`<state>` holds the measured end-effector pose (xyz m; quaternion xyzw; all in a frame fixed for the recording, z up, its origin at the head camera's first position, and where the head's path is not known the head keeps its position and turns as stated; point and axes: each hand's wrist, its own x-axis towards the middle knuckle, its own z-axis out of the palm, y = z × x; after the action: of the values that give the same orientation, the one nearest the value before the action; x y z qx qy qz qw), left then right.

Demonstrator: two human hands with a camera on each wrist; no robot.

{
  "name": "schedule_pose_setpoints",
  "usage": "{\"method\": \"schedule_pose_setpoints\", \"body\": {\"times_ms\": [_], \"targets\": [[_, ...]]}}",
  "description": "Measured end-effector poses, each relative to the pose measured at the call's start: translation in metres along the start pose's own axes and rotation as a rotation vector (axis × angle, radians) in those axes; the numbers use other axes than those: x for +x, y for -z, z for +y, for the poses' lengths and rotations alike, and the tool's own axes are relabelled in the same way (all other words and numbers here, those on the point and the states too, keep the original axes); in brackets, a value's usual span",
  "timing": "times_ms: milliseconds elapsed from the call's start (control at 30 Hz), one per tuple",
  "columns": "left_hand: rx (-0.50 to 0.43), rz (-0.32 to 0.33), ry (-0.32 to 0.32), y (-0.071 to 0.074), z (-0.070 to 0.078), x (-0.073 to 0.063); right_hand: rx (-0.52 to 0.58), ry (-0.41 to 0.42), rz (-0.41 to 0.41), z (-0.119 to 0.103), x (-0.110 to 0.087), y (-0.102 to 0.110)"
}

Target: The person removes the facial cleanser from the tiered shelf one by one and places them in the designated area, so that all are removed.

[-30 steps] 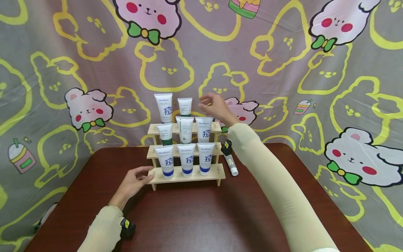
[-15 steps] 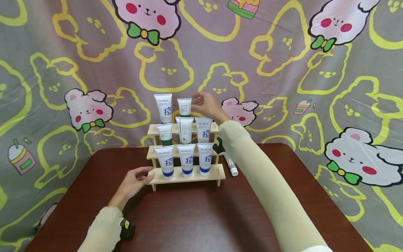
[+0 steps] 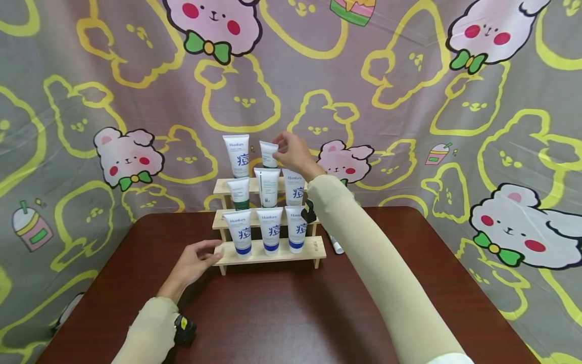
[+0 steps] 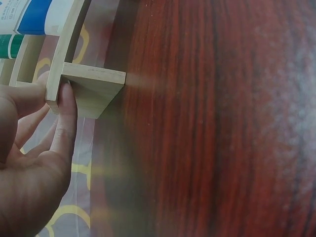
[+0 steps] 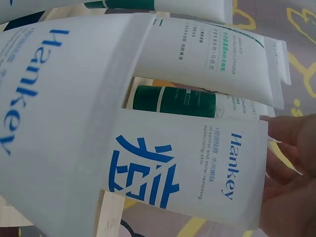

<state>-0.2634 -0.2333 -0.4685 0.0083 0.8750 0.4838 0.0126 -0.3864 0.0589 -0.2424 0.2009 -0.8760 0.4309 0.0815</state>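
Observation:
My left hand [image 3: 193, 263] pinches the left end of the bottom shelf of a three-tier wooden display stand [image 3: 316, 247]. In the left wrist view, thumb and fingers lie on both faces of the shelf board [image 4: 64, 49]. At the top tier, my right hand [image 3: 294, 152] pinches the upper part of a small white tube with a green cap [image 3: 269, 153], slightly tilted. In the right wrist view, that tube's green cap [image 5: 173, 101] shows behind a Hankey tube [image 5: 187, 168], which partly hides my right hand [image 5: 291, 163].
A tall Hankey tube [image 3: 237, 155] stands at the top left. Middle tier: a small green-capped tube [image 3: 239, 193], a larger white tube [image 3: 267, 187] and a Hankey tube. Three blue-capped tubes [image 3: 271, 231] stand below. Another tube [image 3: 337, 246] lies right of the stand, mostly hidden.
My right hand has moved left to the small green-capped tube on the top tier and taken hold of it; the tube has tilted and shifted slightly right. My left hand stays put.

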Motion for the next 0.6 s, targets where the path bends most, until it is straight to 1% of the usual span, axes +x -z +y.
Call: {"method": "schedule_pose_setpoints", "body": {"times_ms": [333, 467, 600], "targets": [[0.016, 0.0, 0.002, -0.0007, 0.0018, -0.0017, -0.021, -0.03, 0.004, 0.0008, -0.0004, -0.0046], [0.019, 0.002, 0.004, -0.0008, 0.0025, -0.0009, -0.041, -0.024, 0.013, 0.0007, 0.0003, -0.0032], [0.023, 0.0, 0.013, -0.001, 0.0025, -0.0003, -0.053, 0.003, 0.063, 0.0038, 0.0012, -0.0015]]}}
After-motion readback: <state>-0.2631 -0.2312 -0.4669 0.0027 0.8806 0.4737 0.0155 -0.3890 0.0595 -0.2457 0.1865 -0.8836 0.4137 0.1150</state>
